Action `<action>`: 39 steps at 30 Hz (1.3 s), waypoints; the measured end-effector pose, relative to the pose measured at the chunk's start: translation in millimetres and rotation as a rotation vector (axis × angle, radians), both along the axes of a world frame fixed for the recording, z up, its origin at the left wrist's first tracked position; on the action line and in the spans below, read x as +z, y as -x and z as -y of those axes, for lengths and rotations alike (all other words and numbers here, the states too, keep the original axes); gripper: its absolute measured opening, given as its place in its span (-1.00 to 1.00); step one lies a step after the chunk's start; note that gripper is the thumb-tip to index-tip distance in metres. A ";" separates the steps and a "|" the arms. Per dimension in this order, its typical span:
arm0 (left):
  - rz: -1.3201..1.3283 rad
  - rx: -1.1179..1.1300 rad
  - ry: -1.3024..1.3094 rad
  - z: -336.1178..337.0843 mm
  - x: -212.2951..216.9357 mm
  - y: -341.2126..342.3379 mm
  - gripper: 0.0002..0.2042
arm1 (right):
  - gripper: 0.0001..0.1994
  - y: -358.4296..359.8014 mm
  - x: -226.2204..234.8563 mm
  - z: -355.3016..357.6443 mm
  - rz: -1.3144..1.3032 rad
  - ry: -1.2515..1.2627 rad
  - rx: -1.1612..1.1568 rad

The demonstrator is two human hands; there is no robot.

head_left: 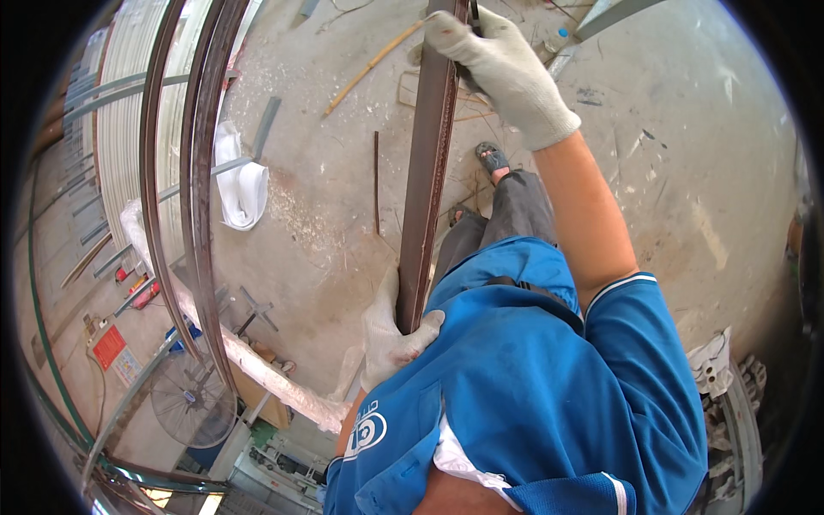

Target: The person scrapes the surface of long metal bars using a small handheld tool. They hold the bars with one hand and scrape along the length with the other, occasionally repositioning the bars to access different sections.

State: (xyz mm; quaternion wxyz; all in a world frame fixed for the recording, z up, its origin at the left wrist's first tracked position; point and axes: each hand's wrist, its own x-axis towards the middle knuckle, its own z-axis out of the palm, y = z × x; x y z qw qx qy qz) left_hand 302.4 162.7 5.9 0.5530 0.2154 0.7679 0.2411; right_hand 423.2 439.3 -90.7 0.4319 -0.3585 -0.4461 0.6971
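Observation:
A long dark brown metal profile (429,163) runs from the top edge down to my waist. My left hand (395,339), in a whitish work glove, is closed round its lower end, thumb across the front. Farther up, my right hand (506,73), in a matching glove, is closed at the profile's right edge with a finger over its face. A narrow black object (474,15) shows between the right hand's fingers; most of it is hidden, so its kind cannot be made out.
Tall brown profiles (199,172) stand to the left, near a wrapped white roll (249,365) and a fan (193,399). On the floor lie a yellowish stick (373,67), a thin dark strip (376,182) and white sheeting (243,193). A bottle (554,41) is at the far right.

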 end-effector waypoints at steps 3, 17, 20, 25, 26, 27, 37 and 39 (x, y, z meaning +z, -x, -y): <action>-0.015 -0.013 -0.051 3.8 0.7 2.7 -0.23 | -0.66 -24.4 3.1 -14.5 0.319 -0.367 -0.186; 0.137 0.120 -0.041 5.3 1.0 1.7 -0.18 | -0.76 -46.6 88.0 -68.5 0.681 -1.453 0.562; 0.132 0.123 -0.040 7.7 -0.3 0.7 -0.16 | -0.86 -46.4 102.5 -67.6 0.803 -1.645 0.632; 0.117 0.088 -0.014 7.4 1.1 1.8 -0.15 | -0.80 -44.2 99.1 -49.0 0.966 -1.864 0.485; 0.148 0.083 -0.012 6.7 2.4 2.7 -0.14 | -0.80 -45.4 96.4 -47.8 0.887 -1.826 0.501; 0.180 0.079 -0.010 5.8 3.7 3.4 -0.14 | -0.79 -47.0 93.0 -46.6 0.810 -1.787 0.516; 0.084 0.093 -0.033 7.7 4.4 -4.8 -0.20 | -0.81 -71.4 40.9 -45.7 0.512 -0.966 0.353; 0.014 0.041 -0.052 9.4 2.9 -5.3 -0.22 | -0.65 -68.2 29.0 -34.6 0.542 -0.637 0.323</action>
